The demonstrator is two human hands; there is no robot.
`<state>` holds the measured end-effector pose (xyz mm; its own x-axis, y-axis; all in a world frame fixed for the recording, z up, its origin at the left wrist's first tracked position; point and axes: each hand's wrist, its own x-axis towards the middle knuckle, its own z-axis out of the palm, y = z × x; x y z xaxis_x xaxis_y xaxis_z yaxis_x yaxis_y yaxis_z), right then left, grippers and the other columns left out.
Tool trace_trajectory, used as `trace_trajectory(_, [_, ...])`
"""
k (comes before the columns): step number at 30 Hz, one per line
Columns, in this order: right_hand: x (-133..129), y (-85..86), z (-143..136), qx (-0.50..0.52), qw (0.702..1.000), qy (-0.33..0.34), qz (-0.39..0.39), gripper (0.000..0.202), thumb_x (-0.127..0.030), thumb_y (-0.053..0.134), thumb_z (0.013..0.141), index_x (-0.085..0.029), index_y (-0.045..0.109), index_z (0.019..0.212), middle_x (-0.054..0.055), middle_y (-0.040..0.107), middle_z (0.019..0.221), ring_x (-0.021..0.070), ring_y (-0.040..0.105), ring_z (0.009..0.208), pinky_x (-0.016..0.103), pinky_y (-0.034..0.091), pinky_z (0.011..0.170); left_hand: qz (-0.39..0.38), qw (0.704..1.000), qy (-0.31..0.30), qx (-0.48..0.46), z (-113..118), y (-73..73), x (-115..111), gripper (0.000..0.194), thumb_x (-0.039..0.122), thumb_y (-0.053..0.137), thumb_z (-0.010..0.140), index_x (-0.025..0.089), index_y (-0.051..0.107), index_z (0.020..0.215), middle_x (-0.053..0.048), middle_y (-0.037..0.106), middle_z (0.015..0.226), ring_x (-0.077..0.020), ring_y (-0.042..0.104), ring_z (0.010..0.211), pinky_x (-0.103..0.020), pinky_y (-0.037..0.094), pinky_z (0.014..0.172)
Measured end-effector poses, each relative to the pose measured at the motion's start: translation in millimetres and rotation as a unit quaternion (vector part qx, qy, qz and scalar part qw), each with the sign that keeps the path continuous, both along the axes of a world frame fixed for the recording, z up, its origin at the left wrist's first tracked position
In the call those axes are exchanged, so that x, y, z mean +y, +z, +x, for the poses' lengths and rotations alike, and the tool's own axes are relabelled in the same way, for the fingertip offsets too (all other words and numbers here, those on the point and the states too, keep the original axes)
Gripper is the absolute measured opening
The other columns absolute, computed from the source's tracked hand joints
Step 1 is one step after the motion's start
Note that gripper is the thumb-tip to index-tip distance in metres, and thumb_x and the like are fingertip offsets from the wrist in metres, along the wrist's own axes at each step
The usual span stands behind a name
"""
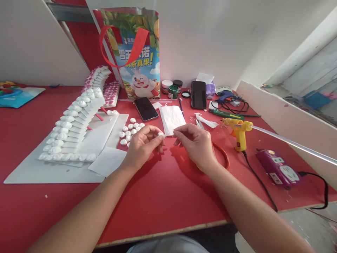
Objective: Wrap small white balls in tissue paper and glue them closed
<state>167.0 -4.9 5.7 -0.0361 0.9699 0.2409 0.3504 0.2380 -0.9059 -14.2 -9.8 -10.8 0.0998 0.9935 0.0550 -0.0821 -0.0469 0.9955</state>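
Twice noted narrow fingers: in the left hand (139,144), pinching a white roll (160,134) above the counter (158,207), near the white sheets (172,116), likely for fine control; in the right hand (198,144), could not tell contents.

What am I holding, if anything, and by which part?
Your left hand pinches a small white piece between thumb and fingers; which part of it is too small to tell. Whether your right hand holds anything can't be told.

Moderate, diffuse light casts soft shadows on the red tabletop (158,203); wide-angle distortion stretches the edges; fine detail blurs.
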Motion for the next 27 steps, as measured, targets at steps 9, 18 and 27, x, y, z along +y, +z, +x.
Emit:
trace_trajectory(9, [-4.6,18.8,17.7,-0.180,0.983,-0.033,0.032,0.019,-0.029,0.052,0.099,-0.019,0.062,0.087,0.001,0.068,0.068,0.0145,0.064,0.060,0.026,0.045,0.063,-0.131,0.965,-0.024,-0.225,-0.3,4.2,4.7,0.018,0.023,0.078,0.078,0.015,0.065,0.087,-0.003,0.072,0.070,-0.0092,0.059,0.052,-0.020,0.046,0.051])
trace_trajectory(18, [-41.6,23.8,52.6,-0.677,0.726,-0.058,-0.111,0.027,-0.033,0.052,0.099,-0.008,0.061,0.106,0.021,0.068,0.096,0.0291,0.072,0.085,0.029,0.036,0.061,-0.145,0.946,-0.055,-0.284,1.2,2.8,4.5,0.026,0.026,0.087,0.074,0.013,0.068,0.086,-0.004,0.070,0.073,-0.0089,0.060,0.057,-0.019,0.047,0.054])
trace_trajectory(27, [-24.8,38.9,72.4,-0.579,0.782,0.002,-0.229,0.019,-0.024,0.055,0.088,-0.017,0.057,0.107,0.013,0.072,0.088,0.0280,0.070,0.076,0.030,0.033,0.055,-0.164,0.942,-0.048,-0.288,3.6,5.5,3.0,0.026,0.025,0.088,0.069,0.016,0.068,0.082,0.000,0.064,0.072,-0.0072,0.053,0.059,-0.020,0.044,0.056])
